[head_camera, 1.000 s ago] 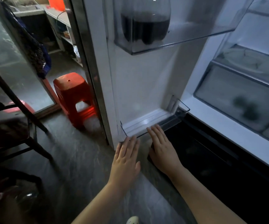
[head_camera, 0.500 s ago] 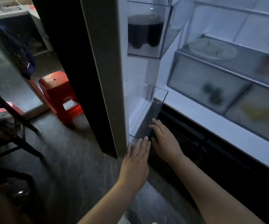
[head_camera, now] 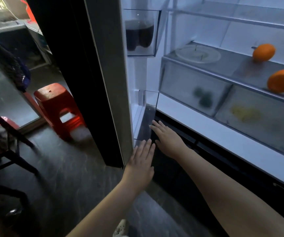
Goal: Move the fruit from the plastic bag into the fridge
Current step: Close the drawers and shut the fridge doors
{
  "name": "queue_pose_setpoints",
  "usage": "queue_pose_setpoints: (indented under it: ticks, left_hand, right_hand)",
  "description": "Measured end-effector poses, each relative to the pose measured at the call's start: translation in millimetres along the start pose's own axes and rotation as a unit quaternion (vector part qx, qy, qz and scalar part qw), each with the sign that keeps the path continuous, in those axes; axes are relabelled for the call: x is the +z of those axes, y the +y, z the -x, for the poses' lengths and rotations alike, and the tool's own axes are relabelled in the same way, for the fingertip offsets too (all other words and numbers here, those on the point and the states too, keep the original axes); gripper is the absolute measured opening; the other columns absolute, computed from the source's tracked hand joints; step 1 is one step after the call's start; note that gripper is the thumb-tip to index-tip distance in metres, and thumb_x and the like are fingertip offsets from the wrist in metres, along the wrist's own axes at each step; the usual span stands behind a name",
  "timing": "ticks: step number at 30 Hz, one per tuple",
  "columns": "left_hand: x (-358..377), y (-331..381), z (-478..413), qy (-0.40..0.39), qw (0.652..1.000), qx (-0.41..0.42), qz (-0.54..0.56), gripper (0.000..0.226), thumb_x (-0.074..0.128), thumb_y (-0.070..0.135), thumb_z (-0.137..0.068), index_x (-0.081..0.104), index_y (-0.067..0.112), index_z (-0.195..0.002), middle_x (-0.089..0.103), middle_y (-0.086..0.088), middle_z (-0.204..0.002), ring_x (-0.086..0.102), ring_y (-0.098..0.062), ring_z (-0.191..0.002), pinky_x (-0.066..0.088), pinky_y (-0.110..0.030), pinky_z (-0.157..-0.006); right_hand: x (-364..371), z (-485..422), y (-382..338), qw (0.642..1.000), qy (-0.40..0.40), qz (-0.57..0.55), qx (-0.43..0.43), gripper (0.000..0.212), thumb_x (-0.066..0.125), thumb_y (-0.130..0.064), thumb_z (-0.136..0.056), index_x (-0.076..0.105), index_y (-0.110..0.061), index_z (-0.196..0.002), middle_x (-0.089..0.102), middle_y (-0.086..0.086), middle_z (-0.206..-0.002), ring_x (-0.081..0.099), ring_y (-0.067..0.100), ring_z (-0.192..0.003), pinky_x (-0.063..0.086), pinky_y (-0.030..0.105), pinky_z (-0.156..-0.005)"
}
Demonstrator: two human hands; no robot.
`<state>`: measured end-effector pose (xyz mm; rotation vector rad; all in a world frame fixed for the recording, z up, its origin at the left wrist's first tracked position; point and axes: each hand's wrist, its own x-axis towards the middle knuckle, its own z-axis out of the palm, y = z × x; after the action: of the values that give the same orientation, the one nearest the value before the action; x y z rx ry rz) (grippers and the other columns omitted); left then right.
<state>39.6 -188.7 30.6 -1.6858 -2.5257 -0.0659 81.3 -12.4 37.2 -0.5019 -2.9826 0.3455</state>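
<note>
- My left hand (head_camera: 140, 161) is flat with its fingers straight and together. The fingertips touch the near corner of the clear lower door bin (head_camera: 148, 120), right where it meets the edge of the fridge door (head_camera: 107, 82). It holds nothing.
- My right hand (head_camera: 168, 141) is just beside it, also flat and empty, with its straight fingers laid against the bin's clear front.
- The fruit I can see is already inside: two oranges (head_camera: 263, 52) sit well apart on the glass shelf (head_camera: 236, 65) above the crisper drawers (head_camera: 189, 89). Dark and yellowish shapes show through the drawer fronts, too blurred to name.
- I can't make out the plastic bag anywhere, so I can't say whether any fruit is left in it.
- A dark bottle (head_camera: 139, 36) stands in the upper door bin, and a red stool (head_camera: 57, 106) is on the floor beyond the door.
- I judge that I'm dealing with the door rather than carrying fruit, since both palms are on its inner side and neither hand has anything in it.
- If the bag is empty, I next need to take my hands off the inner face and push from the outer side, keeping my fingers out of the gap as the door closes.
- If fruit remains, the door should stay open while I turn back for the bag.
</note>
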Motion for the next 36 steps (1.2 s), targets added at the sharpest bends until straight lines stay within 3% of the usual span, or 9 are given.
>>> queue_pose_setpoints:
  ticks: [2, 7, 13, 17, 19, 21, 30, 33, 36]
  left_hand:
    - [-8, -5, 10, 0.055, 0.998, 0.026, 0.013, 0.072, 0.052, 0.034, -0.082, 0.029, 0.012, -0.146, 0.025, -0.008, -0.154, 0.022, -0.023, -0.142, 0.018, -0.042, -0.116]
    - [-25, -23, 46, 0.173, 0.983, -0.059, 0.036, 0.070, 0.048, 0.029, -0.082, 0.029, 0.009, -0.146, 0.020, -0.013, -0.155, 0.018, -0.027, -0.143, 0.021, -0.046, -0.114]
    - [-17, -41, 53, 0.119, 0.982, -0.139, 0.051, 0.101, 0.071, 0.028, -0.073, 0.007, 0.012, -0.150, 0.009, -0.014, -0.157, 0.007, -0.029, -0.145, 0.014, -0.046, -0.113]
    - [-14, -41, 49, 0.096, 0.985, -0.135, 0.049, 0.098, 0.071, 0.030, -0.073, 0.012, 0.011, -0.149, 0.009, -0.013, -0.157, 0.010, -0.026, -0.144, 0.013, -0.045, -0.112]
    - [-14, -39, 48, 0.090, 0.986, -0.134, 0.044, 0.096, 0.069, 0.031, -0.074, 0.013, 0.011, -0.149, 0.009, -0.013, -0.157, 0.008, -0.025, -0.144, 0.011, -0.043, -0.113]
    - [-14, -38, 46, 0.084, 0.987, -0.131, 0.043, 0.095, 0.067, 0.033, -0.076, 0.011, 0.012, -0.150, 0.006, -0.012, -0.157, 0.004, -0.024, -0.145, 0.008, -0.041, -0.114]
    - [-12, -9, 32, 0.090, 0.987, -0.108, 0.076, 0.098, 0.068, 0.030, -0.074, 0.009, 0.016, -0.150, 0.007, -0.011, -0.157, 0.004, -0.023, -0.145, 0.009, -0.039, -0.116]
    - [-12, 0, 28, 0.095, 0.989, -0.089, 0.075, 0.097, 0.068, 0.029, -0.073, 0.011, 0.016, -0.150, 0.009, -0.008, -0.157, 0.009, -0.022, -0.145, 0.018, -0.041, -0.115]
    - [-11, 10, 23, 0.094, 0.991, -0.057, 0.073, 0.094, 0.067, 0.030, -0.074, 0.015, 0.015, -0.150, 0.005, -0.005, -0.158, 0.009, -0.019, -0.145, 0.022, -0.041, -0.112]
  right_hand:
    - [0, 13, -5, 0.999, 0.037, -0.018, -0.013, 0.064, 0.050, -0.014, -0.093, 0.021, -0.018, -0.150, 0.010, 0.003, -0.159, 0.006, 0.019, -0.146, 0.016, 0.037, -0.118]
    - [6, 54, -30, 0.985, 0.132, -0.041, -0.105, 0.062, 0.062, -0.013, -0.086, 0.038, -0.010, -0.143, 0.033, 0.009, -0.151, 0.026, 0.022, -0.142, 0.022, 0.036, -0.116]
    - [29, 58, -43, 0.990, 0.084, 0.001, -0.111, 0.066, 0.060, -0.013, -0.084, 0.033, -0.007, -0.144, 0.033, 0.008, -0.151, 0.020, 0.020, -0.142, 0.021, 0.041, -0.115]
    - [35, 66, -34, 0.996, 0.063, -0.007, -0.062, 0.059, 0.052, -0.019, -0.085, 0.040, -0.005, -0.141, 0.043, 0.013, -0.145, 0.042, 0.028, -0.133, 0.033, 0.038, -0.108]
    - [37, 73, -28, 0.998, 0.049, -0.033, -0.017, 0.066, 0.051, -0.019, -0.089, 0.023, -0.010, -0.148, 0.024, 0.011, -0.155, 0.027, 0.025, -0.141, 0.020, 0.033, -0.115]
    - [38, 78, -20, 0.996, 0.083, -0.014, -0.040, 0.070, 0.057, -0.016, -0.086, 0.024, -0.010, -0.148, 0.022, 0.011, -0.155, 0.020, 0.025, -0.143, 0.010, 0.034, -0.117]
    - [31, 71, -12, 0.997, 0.046, 0.026, -0.052, 0.070, 0.041, -0.016, -0.095, -0.002, -0.015, -0.149, -0.014, -0.003, -0.154, -0.019, 0.018, -0.143, -0.004, 0.034, -0.118]
    - [33, 75, 1, 0.997, 0.073, 0.025, -0.028, 0.069, 0.048, -0.010, -0.090, 0.013, -0.012, -0.150, -0.001, 0.000, -0.157, -0.008, 0.021, -0.144, -0.001, 0.034, -0.116]
    - [26, 76, 16, 0.995, 0.095, 0.029, -0.007, 0.064, 0.055, -0.009, -0.085, 0.031, -0.008, -0.145, 0.021, 0.006, -0.156, 0.009, 0.026, -0.144, 0.017, 0.043, -0.116]
